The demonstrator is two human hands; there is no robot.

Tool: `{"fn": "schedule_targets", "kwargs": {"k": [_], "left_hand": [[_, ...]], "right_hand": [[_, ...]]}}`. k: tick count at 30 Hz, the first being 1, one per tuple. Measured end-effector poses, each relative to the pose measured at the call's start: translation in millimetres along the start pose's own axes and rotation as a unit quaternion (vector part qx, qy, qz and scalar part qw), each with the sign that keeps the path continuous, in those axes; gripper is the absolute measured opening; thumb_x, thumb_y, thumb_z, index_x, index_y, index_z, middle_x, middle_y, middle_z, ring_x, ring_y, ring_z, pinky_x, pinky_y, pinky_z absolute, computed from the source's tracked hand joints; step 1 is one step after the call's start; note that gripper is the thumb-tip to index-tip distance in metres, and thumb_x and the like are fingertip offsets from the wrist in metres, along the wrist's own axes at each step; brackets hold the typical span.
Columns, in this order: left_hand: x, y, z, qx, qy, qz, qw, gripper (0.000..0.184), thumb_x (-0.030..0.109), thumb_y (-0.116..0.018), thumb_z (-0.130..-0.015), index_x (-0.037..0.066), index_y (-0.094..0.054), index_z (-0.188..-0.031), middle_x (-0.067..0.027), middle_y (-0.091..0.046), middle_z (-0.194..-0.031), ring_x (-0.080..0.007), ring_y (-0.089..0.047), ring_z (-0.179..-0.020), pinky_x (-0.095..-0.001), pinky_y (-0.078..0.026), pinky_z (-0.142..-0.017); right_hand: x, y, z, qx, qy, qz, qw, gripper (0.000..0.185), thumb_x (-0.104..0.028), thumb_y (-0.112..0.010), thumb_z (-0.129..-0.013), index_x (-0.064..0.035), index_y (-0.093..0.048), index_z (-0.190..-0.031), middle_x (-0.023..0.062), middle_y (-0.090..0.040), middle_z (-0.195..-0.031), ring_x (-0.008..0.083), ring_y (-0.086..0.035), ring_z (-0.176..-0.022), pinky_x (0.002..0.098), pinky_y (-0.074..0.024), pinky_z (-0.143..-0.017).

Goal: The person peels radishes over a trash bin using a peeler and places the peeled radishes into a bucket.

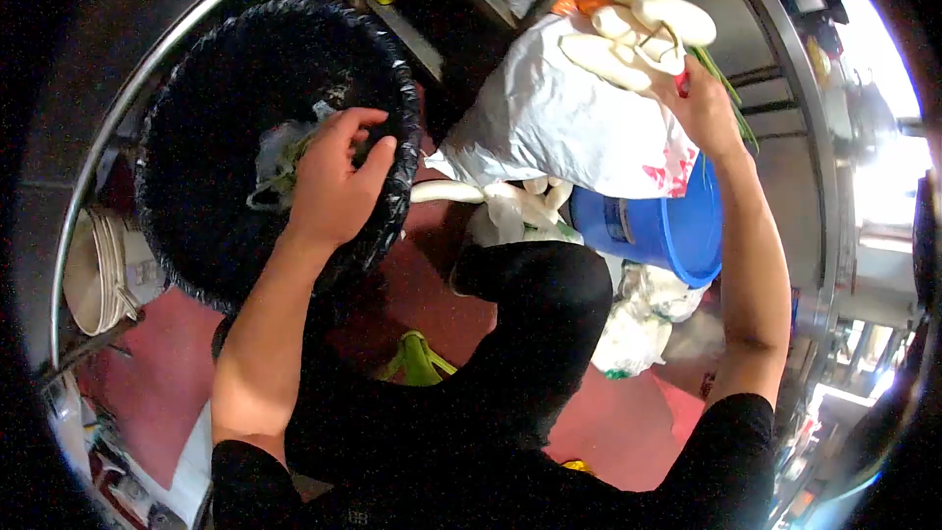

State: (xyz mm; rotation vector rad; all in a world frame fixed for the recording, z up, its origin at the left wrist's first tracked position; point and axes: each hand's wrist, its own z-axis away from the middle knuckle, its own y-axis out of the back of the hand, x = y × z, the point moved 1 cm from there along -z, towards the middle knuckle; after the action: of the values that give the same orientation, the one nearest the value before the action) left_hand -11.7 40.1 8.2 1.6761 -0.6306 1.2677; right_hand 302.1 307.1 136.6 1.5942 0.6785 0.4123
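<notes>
My left hand (339, 177) hovers over a bin lined with a black plastic bag (404, 137). Its fingers are apart and nothing shows in them. Below it in the bin lie greenish scraps and clear plastic (280, 162). At the upper right, my right hand (713, 108) is closed around a small red item (683, 83), perhaps a tool's handle; its full shape is hidden. Beside that hand, several long white peeled vegetables (608, 61) are heaped on a white plastic bag (559, 103). Long green stalks (731, 98) show behind my wrist.
The white bag drapes over a blue bucket (653, 231). More white vegetables (446, 191) lie low by my knee, near stuffed plastic bags (638, 329). A green vegetable piece (417, 358) rests on the red floor (623, 422). Metal shelving (785, 69) stands at right.
</notes>
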Motion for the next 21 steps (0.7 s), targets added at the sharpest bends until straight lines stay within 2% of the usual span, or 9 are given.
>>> {"fn": "schedule_targets", "kwargs": {"k": [2, 3, 4, 6, 8, 10, 14, 18, 21], "left_hand": [[-4.4, 3.1, -4.9, 0.011, -0.024, -0.001, 1.0, 0.028, 0.017, -0.065, -0.086, 0.002, -0.062, -0.109, -0.0145, -0.064, -0.107, -0.0266, -0.062, -0.094, -0.0362, -0.05, -0.077], [-5.0, 2.2, -5.9, 0.017, -0.008, 0.005, 1.0, 0.028, 0.019, -0.065, -0.086, 0.002, -0.063, -0.108, -0.0146, -0.065, -0.105, -0.0282, -0.063, -0.092, -0.0373, -0.051, -0.077], [-11.3, 2.2, -7.8, 0.024, -0.004, 0.008, 1.0, 0.028, 0.019, -0.065, -0.086, 0.002, -0.063, -0.108, -0.0146, -0.065, -0.105, -0.0282, -0.063, -0.092, -0.0373, -0.051, -0.077], [-16.9, -0.3, -11.8, 0.055, -0.14, -0.038, 0.988, 0.028, 0.019, -0.066, -0.085, 0.003, -0.063, -0.108, -0.0146, -0.066, -0.104, -0.0292, -0.064, -0.091, -0.0378, -0.052, -0.078], [-12.7, -3.0, -10.0, 0.066, -0.127, -0.055, 0.988, 0.028, 0.018, -0.067, -0.084, 0.003, -0.063, -0.108, -0.0151, -0.067, -0.103, -0.0292, -0.065, -0.091, -0.0371, -0.052, -0.079], [-11.9, -4.2, -9.9, 0.023, -0.024, 0.012, 0.999, 0.024, 0.011, -0.064, -0.091, 0.002, -0.061, -0.113, -0.011, -0.065, -0.098, -0.0189, -0.063, -0.09, -0.0326, -0.051, -0.082], [-9.7, -0.9, -9.3, 0.007, -0.046, 0.059, 0.997, 0.023, 0.01, -0.062, -0.092, 0.001, -0.06, -0.113, -0.0121, -0.066, -0.102, -0.0183, -0.064, -0.093, -0.0311, -0.051, -0.084], [1.1, -4.5, -9.0, -0.092, -0.002, 0.223, 0.971, 0.024, 0.014, -0.06, -0.095, -0.001, -0.06, -0.114, -0.0084, -0.066, -0.102, -0.0136, -0.061, -0.098, -0.0286, -0.049, -0.088], [7.1, -10.0, -6.5, -0.125, -0.027, 0.328, 0.936, 0.037, 0.022, -0.053, -0.1, 0.004, -0.049, -0.132, -0.011, -0.062, -0.117, -0.017, -0.059, -0.107, -0.0323, -0.047, -0.092]], "right_hand": [[0.7, -2.5, -11.5, -0.033, 0.005, -0.084, 0.996, 0.034, -0.023, -0.075, -0.082, 0.0003, -0.054, -0.096, 0.0211, -0.064, -0.085, 0.0354, -0.064, -0.078, 0.042, -0.049, -0.068], [6.6, -4.4, -13.4, -0.033, 0.047, -0.022, 0.998, 0.039, -0.025, -0.076, -0.081, -0.0001, -0.053, -0.101, 0.0222, -0.065, -0.09, 0.035, -0.065, -0.081, 0.0422, -0.049, -0.069], [-0.9, 1.0, -15.2, -0.124, -0.023, 0.054, 0.991, 0.041, -0.026, -0.075, -0.081, -0.0008, -0.052, -0.102, 0.0222, -0.064, -0.09, 0.037, -0.065, -0.083, 0.0432, -0.049, -0.07], [0.3, -9.1, -13.0, -0.081, 0.04, 0.075, 0.993, 0.039, -0.026, -0.074, -0.082, -0.0008, -0.051, -0.101, 0.0213, -0.063, -0.085, 0.0389, -0.063, -0.08, 0.0452, -0.0486, -0.069], [-3.1, -9.2, -9.6, -0.072, 0.017, 0.092, 0.993, 0.034, -0.021, -0.074, -0.081, -0.0019, -0.051, -0.099, 0.0202, -0.062, -0.087, 0.0392, -0.062, -0.082, 0.0457, -0.0482, -0.071], [-7.9, -7.9, -4.8, -0.013, 0.103, 0.108, 0.989, 0.033, -0.015, -0.074, -0.079, -0.0035, -0.052, -0.101, 0.019, -0.062, -0.094, 0.0379, -0.061, -0.088, 0.0451, -0.048, -0.074], [-32.3, 15.2, 19.5, 0.099, 0.114, 0.149, 0.977, 0.043, -0.012, -0.075, -0.078, -0.0035, -0.056, -0.114, 0.0179, -0.063, -0.1, 0.0386, -0.061, -0.093, 0.0425, -0.0494, -0.08], [-77.3, 28.7, 43.0, 0.13, -0.021, -0.118, 0.984, 0.039, -0.008, -0.07, -0.088, 0.0035, -0.054, -0.122, 0.0134, -0.065, -0.109, 0.0197, -0.063, -0.098, 0.0303, -0.049, -0.086], [-118.2, -7.9, 46.8, 0.107, -0.061, -0.347, 0.93, 0.045, -0.008, -0.075, -0.083, 0.004, -0.055, -0.121, 0.0112, -0.065, -0.11, 0.0167, -0.063, -0.096, 0.0295, -0.0501, -0.085]]}}
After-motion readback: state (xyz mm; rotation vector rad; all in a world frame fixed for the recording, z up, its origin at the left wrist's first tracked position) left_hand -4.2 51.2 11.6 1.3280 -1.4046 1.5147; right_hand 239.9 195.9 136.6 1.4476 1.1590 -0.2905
